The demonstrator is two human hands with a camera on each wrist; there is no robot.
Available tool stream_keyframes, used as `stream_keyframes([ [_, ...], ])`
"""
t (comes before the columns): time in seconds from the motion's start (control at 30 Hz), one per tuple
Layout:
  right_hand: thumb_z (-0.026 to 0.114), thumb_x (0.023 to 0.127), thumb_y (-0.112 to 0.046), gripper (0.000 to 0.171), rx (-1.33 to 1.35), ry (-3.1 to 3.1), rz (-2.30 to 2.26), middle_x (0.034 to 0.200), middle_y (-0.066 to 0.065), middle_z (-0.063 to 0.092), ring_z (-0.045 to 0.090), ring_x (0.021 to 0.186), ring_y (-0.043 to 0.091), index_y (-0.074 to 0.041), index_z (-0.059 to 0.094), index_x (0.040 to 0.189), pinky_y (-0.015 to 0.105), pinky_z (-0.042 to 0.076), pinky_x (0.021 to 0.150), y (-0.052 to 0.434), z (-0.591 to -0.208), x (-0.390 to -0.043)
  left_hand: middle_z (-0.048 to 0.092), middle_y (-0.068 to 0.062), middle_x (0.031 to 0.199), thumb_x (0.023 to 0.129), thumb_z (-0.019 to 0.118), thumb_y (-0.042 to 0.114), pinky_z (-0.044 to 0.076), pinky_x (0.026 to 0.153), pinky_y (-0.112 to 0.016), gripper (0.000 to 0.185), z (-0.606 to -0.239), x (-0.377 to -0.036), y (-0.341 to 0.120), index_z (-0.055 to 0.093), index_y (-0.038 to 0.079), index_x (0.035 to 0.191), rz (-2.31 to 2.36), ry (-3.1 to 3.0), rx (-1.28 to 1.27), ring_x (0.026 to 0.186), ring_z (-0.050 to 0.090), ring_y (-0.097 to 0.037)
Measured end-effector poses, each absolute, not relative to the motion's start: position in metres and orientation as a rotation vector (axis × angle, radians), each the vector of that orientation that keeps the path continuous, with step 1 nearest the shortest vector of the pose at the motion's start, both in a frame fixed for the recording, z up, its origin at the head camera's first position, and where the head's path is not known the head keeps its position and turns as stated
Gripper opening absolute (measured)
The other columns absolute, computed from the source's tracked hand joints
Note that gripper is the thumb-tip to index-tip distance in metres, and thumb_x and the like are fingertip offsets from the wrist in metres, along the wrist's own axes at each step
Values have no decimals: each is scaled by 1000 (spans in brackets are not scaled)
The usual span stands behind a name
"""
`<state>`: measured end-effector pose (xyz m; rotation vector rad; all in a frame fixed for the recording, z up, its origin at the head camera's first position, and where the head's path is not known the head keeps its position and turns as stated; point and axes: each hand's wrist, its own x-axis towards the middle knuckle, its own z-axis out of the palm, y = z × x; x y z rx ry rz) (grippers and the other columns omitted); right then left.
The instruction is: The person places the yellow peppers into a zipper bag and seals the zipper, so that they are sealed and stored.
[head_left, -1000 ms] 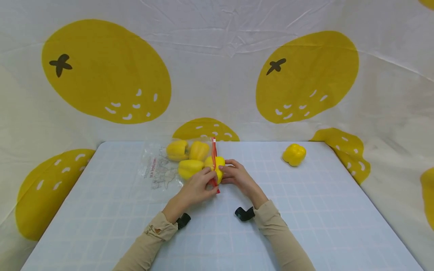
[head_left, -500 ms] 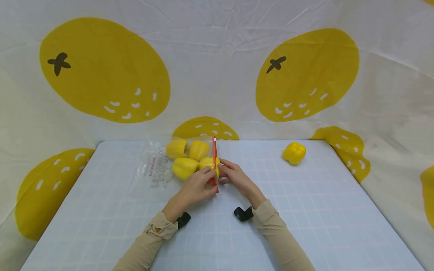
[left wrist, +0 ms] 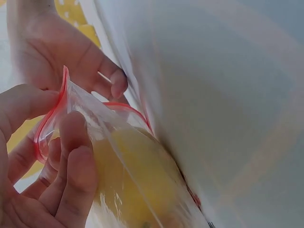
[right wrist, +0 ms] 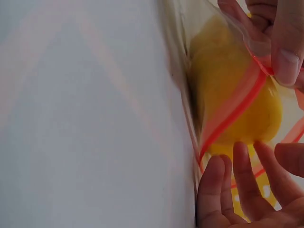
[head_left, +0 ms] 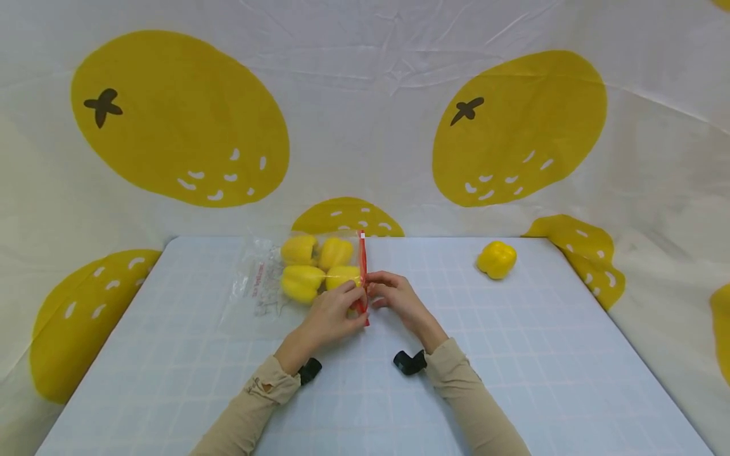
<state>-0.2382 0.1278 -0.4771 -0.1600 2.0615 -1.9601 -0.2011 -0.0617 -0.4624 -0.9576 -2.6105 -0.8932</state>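
A clear zip bag (head_left: 242,288) with a red closure strip (head_left: 363,253) lies on the table, its mouth toward the right. Several yellow bell peppers (head_left: 301,283) are inside it. My left hand (head_left: 333,311) pinches the near side of the mouth; in the left wrist view its thumb and fingers hold the plastic (left wrist: 90,109) at the red edge. At the mouth is my right hand (head_left: 403,301), fingers extended. The right wrist view shows its fingertips (right wrist: 241,154) right at a pepper (right wrist: 266,107) just inside the red strip. Part of that pepper is hidden behind my left hand in the head view.
One loose yellow bell pepper (head_left: 497,259) sits at the back right of the table (head_left: 542,354), which has a pale checked cover. Behind stands a white cloth (head_left: 359,114) printed with large yellow fruit. Black wrist-camera pieces (head_left: 409,363) stick out below both wrists.
The pepper at the mouth has moved left past the red strip into the bag, with my right hand following. The front pepper inside has shifted left. My left hand keeps its hold.
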Motion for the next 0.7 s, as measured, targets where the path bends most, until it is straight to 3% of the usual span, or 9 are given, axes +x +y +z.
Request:
stream_keyframes([
  [0.4,39,98,0,39,-217,1938,-1958,126,15,62,61,98,20,7,55,134,44,49,96,131,-481,-239,50,5,85,80,79,14,43,60,-21,21,-463,-201,-62,58,16,84,-878,-2619,-994,69,50,-9],
  [0.7,42,90,8,54,-336,1909,-1888,129,16,61,57,106,19,2,47,144,32,44,91,132,-481,-239,49,7,86,81,80,15,45,63,-20,22,-463,-201,-61,58,17,86,-865,-2624,-1007,72,50,-8],
])
